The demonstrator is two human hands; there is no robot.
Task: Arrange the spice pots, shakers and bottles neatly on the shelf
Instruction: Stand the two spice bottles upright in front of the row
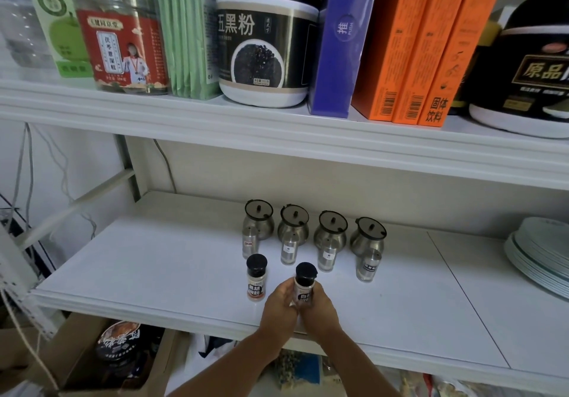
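Observation:
On the white middle shelf (154, 261) several steel spice pots with dark lids stand in a back row, the leftmost pot (258, 219) first. In front of them runs a row of steel shakers, the leftmost shaker (250, 242) by the first pot. A black-capped spice bottle (256, 277) stands upright in the front row at the left. To its right, a second black-capped bottle (304, 284) is held upright between my left hand (278, 306) and my right hand (318, 307), low over the shelf; whether it touches the board I cannot tell.
A stack of pale plates (538, 258) sits at the shelf's right end. The upper shelf holds jars, green packets, a purple box (341, 42) and orange boxes (428, 45). Below lie a cardboard box with a tin (118, 342) and bags. Cables hang at the left.

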